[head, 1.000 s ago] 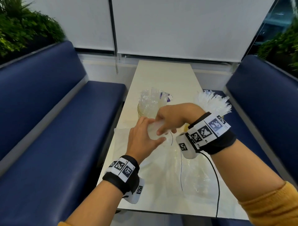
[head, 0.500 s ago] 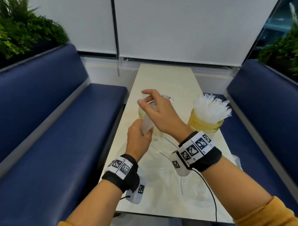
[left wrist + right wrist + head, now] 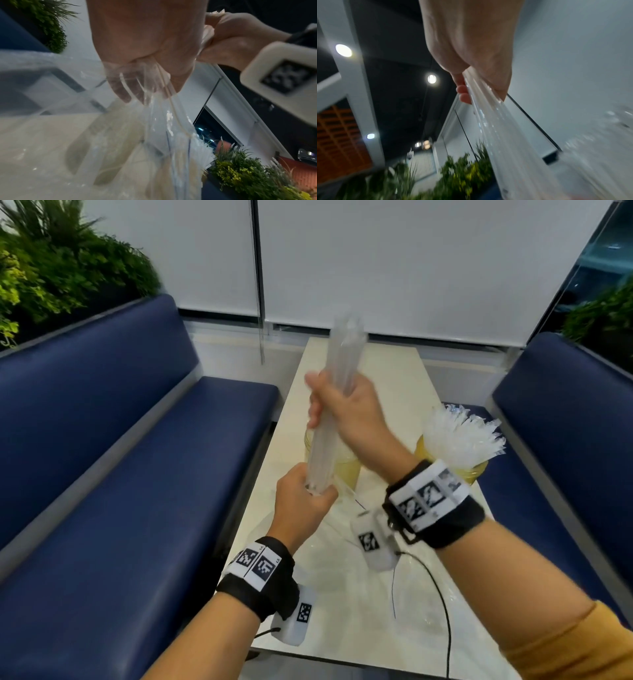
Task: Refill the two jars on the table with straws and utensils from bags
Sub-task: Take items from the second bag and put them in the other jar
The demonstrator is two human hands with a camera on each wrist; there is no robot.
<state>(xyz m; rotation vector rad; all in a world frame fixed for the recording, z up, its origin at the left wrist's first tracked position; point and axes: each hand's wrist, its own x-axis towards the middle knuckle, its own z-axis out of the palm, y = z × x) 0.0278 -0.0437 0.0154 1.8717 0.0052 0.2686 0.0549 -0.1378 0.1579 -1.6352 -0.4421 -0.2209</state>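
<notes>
Fingers (image 3: 317, 402) of right hand (image 3: 346, 412) curled tight round straws (image 3: 337, 378); left hand (image 3: 301, 501) pinches bag (image 3: 154, 121) mouth shut at straws' base.

Straw bundle (image 3: 334, 402): clear, long, held near upright above the table, top tilted slightly right and blurred. Bag (image 3: 346, 542): clear plastic, crumpled on the near table, its mouth gathered at the bundle's lower end. Left jar (image 3: 344, 469): yellowish, behind the bundle, contents hidden. Right jar (image 3: 448, 463): yellowish, filled with fanned white wrapped items (image 3: 459, 436).
</notes>
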